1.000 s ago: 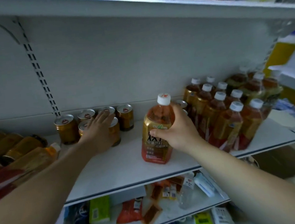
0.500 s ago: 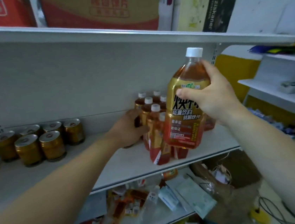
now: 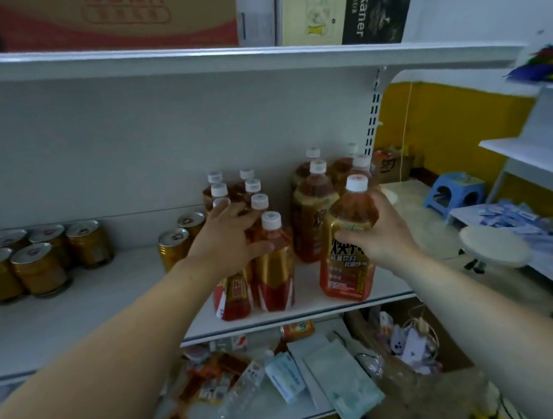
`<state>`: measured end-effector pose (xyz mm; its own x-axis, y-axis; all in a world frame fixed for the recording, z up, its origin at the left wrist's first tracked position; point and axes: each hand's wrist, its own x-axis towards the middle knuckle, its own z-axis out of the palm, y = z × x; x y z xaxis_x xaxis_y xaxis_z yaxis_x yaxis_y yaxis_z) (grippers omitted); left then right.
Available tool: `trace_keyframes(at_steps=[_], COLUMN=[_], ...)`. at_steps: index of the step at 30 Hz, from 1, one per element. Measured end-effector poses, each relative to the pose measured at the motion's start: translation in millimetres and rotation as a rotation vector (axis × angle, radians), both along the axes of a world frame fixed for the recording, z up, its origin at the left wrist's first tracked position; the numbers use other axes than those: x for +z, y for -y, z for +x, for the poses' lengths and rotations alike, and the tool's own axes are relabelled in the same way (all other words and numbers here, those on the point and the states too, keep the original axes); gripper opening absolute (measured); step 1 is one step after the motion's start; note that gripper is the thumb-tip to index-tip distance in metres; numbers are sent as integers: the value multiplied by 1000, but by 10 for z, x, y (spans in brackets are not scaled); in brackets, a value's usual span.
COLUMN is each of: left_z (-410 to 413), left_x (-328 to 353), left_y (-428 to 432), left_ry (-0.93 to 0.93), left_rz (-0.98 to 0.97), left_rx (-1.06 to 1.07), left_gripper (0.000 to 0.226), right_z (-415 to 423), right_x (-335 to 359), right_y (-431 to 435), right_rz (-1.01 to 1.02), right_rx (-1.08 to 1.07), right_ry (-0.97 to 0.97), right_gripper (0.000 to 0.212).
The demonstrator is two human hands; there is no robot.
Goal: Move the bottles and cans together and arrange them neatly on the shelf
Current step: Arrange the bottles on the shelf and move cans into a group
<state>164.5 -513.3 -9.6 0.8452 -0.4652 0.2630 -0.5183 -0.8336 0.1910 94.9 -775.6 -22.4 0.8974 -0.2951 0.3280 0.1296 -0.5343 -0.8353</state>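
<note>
My right hand [image 3: 383, 235] grips a large amber drink bottle [image 3: 347, 253] with a white cap, standing at the front right of the white shelf [image 3: 108, 318]. Behind it stand more large bottles [image 3: 316, 211]. My left hand [image 3: 228, 240] grips a smaller red-and-gold bottle [image 3: 233, 293] at the front of a double row of small bottles [image 3: 272, 261]. Two gold cans [image 3: 174, 246] stand just left of that row. A cluster of gold cans [image 3: 38, 260] sits at the shelf's far left.
An upper shelf [image 3: 217, 61] overhead carries cardboard boxes. The lower shelf [image 3: 272, 399] holds scattered packets and a lying clear bottle. A blue stool [image 3: 454, 194], a round white stool [image 3: 494, 246] and a side rack stand to the right.
My right hand has lowered the large bottle from mid-air onto the shelf front beside the other large bottles. My left hand has shifted onto the front small bottle.
</note>
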Motion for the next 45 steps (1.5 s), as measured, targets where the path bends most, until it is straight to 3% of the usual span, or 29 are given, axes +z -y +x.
trace_keyframes(at_steps=[13, 18, 23, 25, 28, 31, 35, 36, 41, 45], left_z=[1, 0, 9, 50, 116, 181, 320, 348, 442, 515], left_x=[-67, 40, 292, 390, 487, 523, 569, 576, 513, 509], left_y=[-44, -48, 6, 84, 259, 502, 773, 836, 1059, 1208], left_ry=[-40, -69, -91, -72, -145, -224, -303, -333, -528, -596], left_rz=[-59, 8, -38, -65, -25, 53, 25, 27, 211, 326], left_rx=[77, 40, 30, 28, -11, -74, -161, -179, -57, 119], left_gripper=[81, 81, 73, 76, 100, 110, 70, 69, 125, 138], right_z=[480, 539, 483, 478, 578, 728, 902, 952, 1168, 1293], right_x=[-116, 11, 110, 180, 344, 436, 482, 481, 428, 334], right_y=[88, 148, 197, 265, 412, 525, 638, 671, 811, 944], right_rz=[-57, -182, -286, -308, -276, -313, -309, -304, -147, -162], right_rx=[255, 253, 320, 271, 30, -118, -152, -140, -14, 227], right_ry=[-84, -222, -276, -180, -18, -57, -163, -186, -285, -286], right_gripper=[80, 95, 90, 66, 57, 72, 96, 102, 115, 77])
